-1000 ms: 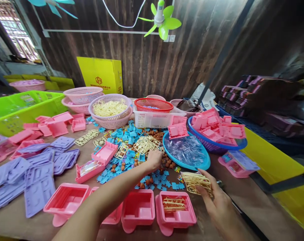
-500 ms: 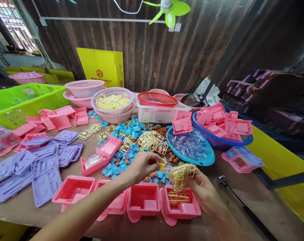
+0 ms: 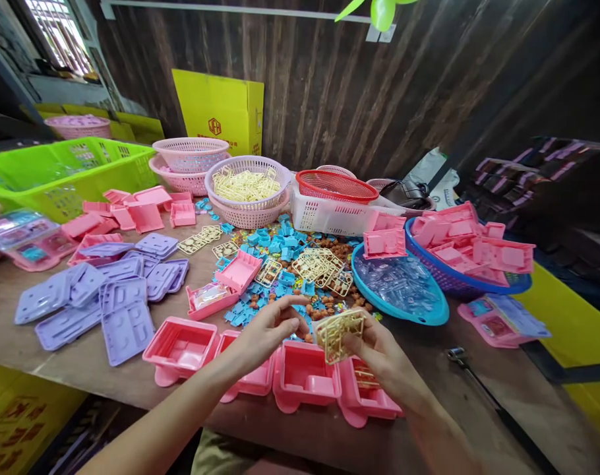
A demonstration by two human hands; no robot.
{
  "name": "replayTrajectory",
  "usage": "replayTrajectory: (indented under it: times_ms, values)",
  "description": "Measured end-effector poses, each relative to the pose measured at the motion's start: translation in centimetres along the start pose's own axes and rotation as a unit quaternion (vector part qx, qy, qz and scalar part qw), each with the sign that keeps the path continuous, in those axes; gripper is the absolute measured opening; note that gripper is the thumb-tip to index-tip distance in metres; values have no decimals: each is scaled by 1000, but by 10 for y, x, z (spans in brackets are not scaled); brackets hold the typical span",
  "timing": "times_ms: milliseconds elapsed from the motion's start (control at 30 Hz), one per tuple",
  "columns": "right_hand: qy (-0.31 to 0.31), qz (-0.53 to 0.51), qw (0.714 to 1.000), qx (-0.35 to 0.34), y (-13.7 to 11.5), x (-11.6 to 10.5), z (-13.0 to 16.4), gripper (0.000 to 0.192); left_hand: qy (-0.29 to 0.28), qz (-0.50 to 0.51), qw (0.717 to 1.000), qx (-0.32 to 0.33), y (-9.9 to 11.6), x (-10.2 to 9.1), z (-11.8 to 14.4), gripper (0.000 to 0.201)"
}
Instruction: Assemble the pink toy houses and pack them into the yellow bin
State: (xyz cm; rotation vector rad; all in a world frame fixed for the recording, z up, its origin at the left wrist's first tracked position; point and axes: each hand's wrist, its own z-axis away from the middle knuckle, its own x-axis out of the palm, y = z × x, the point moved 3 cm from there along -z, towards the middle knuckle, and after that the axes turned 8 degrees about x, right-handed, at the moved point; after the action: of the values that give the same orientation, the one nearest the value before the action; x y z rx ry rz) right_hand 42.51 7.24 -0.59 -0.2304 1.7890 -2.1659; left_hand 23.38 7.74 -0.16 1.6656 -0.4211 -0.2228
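My right hand (image 3: 374, 349) grips a small stack of cream plastic part frames (image 3: 337, 335) above the row of pink boxes. To its left, my left hand (image 3: 275, 330) has its fingers apart and nothing in them, close to the stack. Below my hands stand the pink open boxes (image 3: 307, 373) in a line. The rightmost pink box (image 3: 352, 396) has cream frames inside, partly hidden by my right hand. Beyond my hands lie loose blue pieces (image 3: 285, 241), small brown figures (image 3: 324, 307) and more cream frames (image 3: 317, 267).
Purple lids (image 3: 126, 330) are piled at left, near a green crate (image 3: 72, 178). A turquoise basket (image 3: 446, 316) holds clear bags, beside a blue basket (image 3: 508, 287) of pink parts. A black-handled ratchet wrench (image 3: 502, 415) lies at right. Baskets (image 3: 250, 218) line the back.
The view has tilted down and turned left. The cream frames remain in my right hand, now turned flatter toward the left. My left hand's fingers have spread.
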Motion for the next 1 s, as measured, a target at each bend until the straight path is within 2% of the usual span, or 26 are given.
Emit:
replayTrajectory:
  times_ms: [133, 233, 300, 400, 467, 567, 733, 867, 933, 1000]
  values:
    - [-2, -42, 999, 28, 7, 4, -5, 40, 2, -18, 1000, 10, -5, 2, 10, 31]
    - [-18, -44, 998, 30, 8, 7, -6, 42, 3, -82, 996, 21, -5, 6, 12, 24]
    - [-14, -9, 1000, 18, 6, 8, -4, 40, 26, -153, 988, 26, -9, 4, 14, 22]
    - [2, 141, 990, -21, 6, 10, 1, 26, 54, -259, 964, 40, -21, 1, 20, 28]
    - [4, 254, 965, -67, 8, 14, 4, 21, 41, -309, 948, 63, -32, 2, 25, 36]
    - [1, 357, 923, -144, 14, 22, 6, 29, 7, -360, 929, 84, -45, 3, 32, 45]
    - [6, 419, 886, -198, 15, 26, 6, 35, -32, -431, 896, 100, -46, 6, 39, 54]
    - [36, 477, 852, -212, 11, 30, 8, 36, -33, -504, 847, 167, -44, 10, 43, 57]
    - [62, 537, 808, -234, 18, 37, 4, 32, -31, -545, 802, 242, -51, 9, 43, 56]
    - [117, 605, 730, -296, 32, 48, -3, 23, -39, -588, 743, 319, -64, 5, 40, 49]
